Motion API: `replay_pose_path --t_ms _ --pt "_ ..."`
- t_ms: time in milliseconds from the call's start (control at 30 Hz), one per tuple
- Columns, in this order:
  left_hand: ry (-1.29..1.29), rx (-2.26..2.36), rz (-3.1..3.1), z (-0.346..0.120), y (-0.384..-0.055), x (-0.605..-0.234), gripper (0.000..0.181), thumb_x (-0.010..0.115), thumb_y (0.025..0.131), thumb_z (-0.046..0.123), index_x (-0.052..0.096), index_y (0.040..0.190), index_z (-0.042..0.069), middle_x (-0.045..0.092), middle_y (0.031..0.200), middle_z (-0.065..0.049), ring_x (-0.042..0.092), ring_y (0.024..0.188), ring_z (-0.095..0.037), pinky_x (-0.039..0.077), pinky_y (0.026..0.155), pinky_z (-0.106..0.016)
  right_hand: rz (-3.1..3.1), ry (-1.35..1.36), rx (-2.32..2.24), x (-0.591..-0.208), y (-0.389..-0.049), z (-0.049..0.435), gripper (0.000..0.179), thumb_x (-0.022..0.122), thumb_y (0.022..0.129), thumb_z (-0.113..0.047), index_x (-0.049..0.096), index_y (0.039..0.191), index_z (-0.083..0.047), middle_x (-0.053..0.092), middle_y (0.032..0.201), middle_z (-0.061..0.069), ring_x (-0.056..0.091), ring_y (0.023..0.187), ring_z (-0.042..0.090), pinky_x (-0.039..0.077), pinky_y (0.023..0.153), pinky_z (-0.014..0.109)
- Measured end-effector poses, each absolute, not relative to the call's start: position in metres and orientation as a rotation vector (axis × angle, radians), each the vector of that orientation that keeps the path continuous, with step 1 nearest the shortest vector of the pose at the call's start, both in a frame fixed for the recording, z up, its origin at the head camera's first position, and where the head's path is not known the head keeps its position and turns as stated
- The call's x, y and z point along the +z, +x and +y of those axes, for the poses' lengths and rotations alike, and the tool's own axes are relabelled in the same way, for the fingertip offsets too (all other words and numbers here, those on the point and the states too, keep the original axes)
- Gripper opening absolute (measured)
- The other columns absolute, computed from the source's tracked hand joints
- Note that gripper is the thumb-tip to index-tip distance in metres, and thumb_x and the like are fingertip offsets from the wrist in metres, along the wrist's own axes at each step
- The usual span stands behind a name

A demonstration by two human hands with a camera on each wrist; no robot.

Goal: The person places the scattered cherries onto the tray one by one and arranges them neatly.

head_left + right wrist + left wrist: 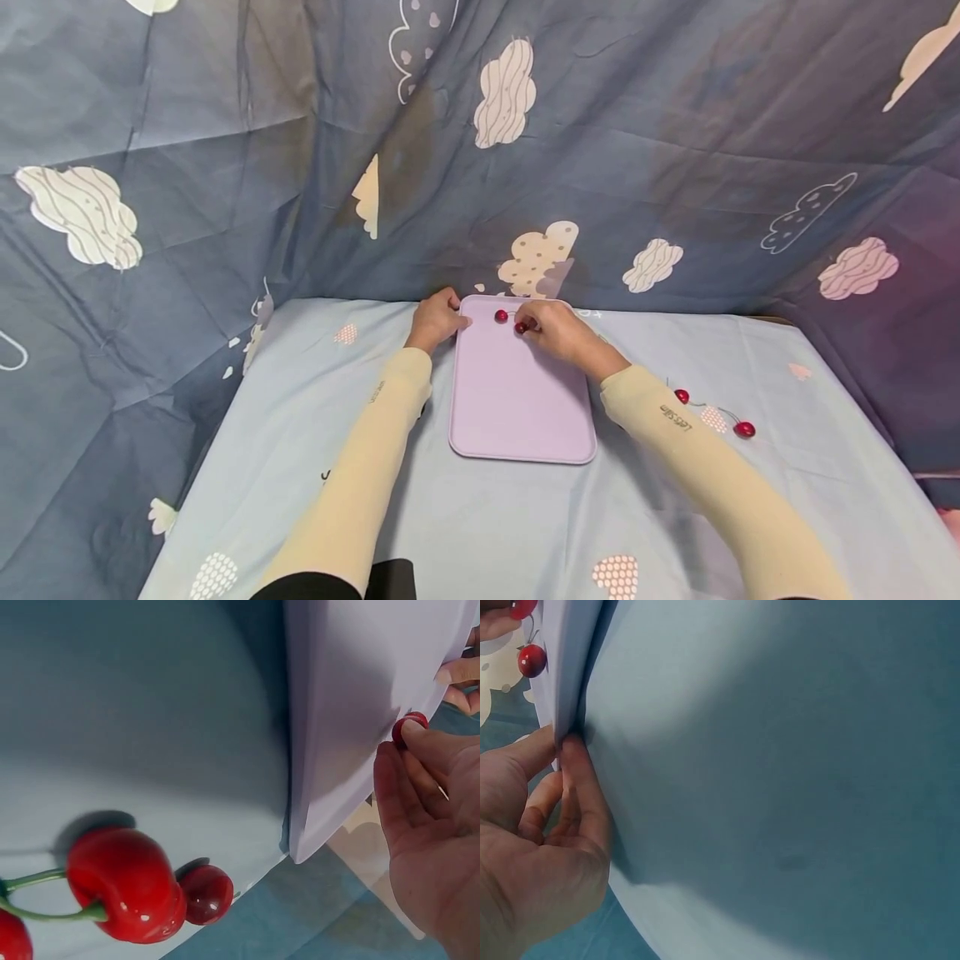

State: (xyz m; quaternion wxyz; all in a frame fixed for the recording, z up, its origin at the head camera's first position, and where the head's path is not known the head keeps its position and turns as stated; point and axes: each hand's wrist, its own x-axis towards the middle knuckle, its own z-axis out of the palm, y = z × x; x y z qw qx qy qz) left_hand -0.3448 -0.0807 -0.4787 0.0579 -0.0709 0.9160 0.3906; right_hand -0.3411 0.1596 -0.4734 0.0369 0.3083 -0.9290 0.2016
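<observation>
A pale purple rectangular tray [517, 408] lies on the cloth-covered table. My left hand [435, 321] grips its far left corner, thumb over the rim and fingertips against the outside in the left wrist view. Near the tray's far edge, my right hand [558, 333] pinches a red cherry [521, 328] between thumb and fingers. Just left of it is another cherry [501, 317], with a thin stem running toward the pinched one. Whether the held cherry touches the tray I cannot tell.
Right of the tray, beyond the right forearm, a cherry [681, 396] and another cherry [744, 429] with stems lie on the light blue cloth [495, 525]. The right wrist view shows large red cherries [124, 881] close up. A dark cloud-patterned curtain [450, 167] stands behind the table.
</observation>
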Motion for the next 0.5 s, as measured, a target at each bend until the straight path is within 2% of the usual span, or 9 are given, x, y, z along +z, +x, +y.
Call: replay_pose_path --t_ms 300,500 --pt "-0.226 1.191 2.752 -0.08 -0.349 -0.482 0.029 0.079 0.096 0.023 0.062 0.114 0.01 0.064 0.098 -0.007 0.06 0.095 -0.025 0.047 0.08 -0.034 -2.9 0.934 0.604 -0.473 -0.348 0.158 0.021 0.075 0.088 0.007 0.076 0.104 -0.006 0.078 0.098 0.009 0.073 0.094 0.026 0.058 0.09 0.043" --pt "-0.235 1.206 2.751 -0.082 -0.348 -0.482 0.027 0.079 0.096 0.023 0.062 0.113 0.011 0.064 0.099 -0.008 0.059 0.097 -0.026 0.047 0.081 -0.035 -2.904 0.92 0.618 -0.472 -0.352 0.155 0.021 0.073 0.089 0.008 0.077 0.105 -0.005 0.077 0.098 0.009 0.071 0.094 0.026 0.058 0.089 0.044"
